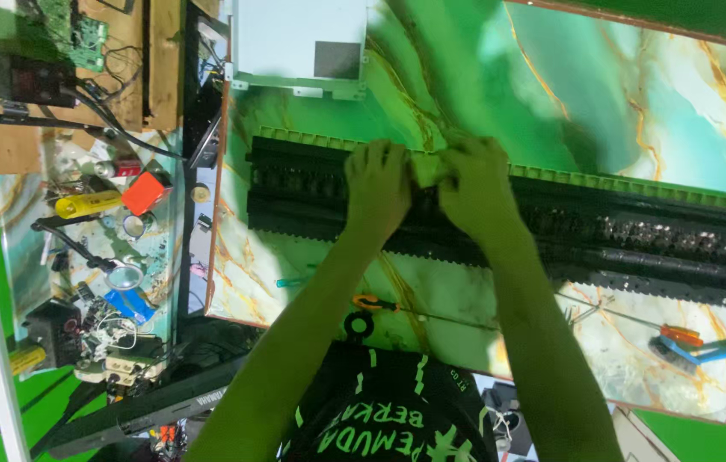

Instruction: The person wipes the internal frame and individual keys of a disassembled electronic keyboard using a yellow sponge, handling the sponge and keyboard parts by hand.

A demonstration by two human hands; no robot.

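A long black keyboard frame with rows of contacts lies across a green marbled board. My left hand and my right hand press down on its middle, side by side. Between them they pinch a small pale green cloth, which sits on the frame's upper edge. Both hands have fingers curled over the frame and cover the part beneath them.
A white metal box rests at the board's top edge. An orange-handled screwdriver and a blue-handled brush lie at lower right. Another thin screwdriver lies near my left arm. A cluttered side table holds tools, circuit boards and cables.
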